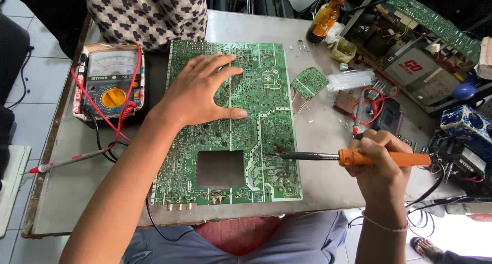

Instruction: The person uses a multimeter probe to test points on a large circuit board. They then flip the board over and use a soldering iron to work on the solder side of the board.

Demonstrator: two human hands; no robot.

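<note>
Left hand (202,92) lies open, flat on the green circuit board (261,105); right hand (379,159) grips the soldering iron (353,157), tip touching solder joints near the desk's (328,187) front edge; soldering looks underway.

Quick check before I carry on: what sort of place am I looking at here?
Most likely an electronics repair bench. A large green circuit board lies solder-side up on the table, the right hand holds a soldering iron to it, and an analog multimeter sits nearby.

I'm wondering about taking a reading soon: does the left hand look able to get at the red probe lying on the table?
Probably yes. The left hand lies flat on the circuit board, holding nothing, and the red probe rests uncovered on the table on that same side.
</note>
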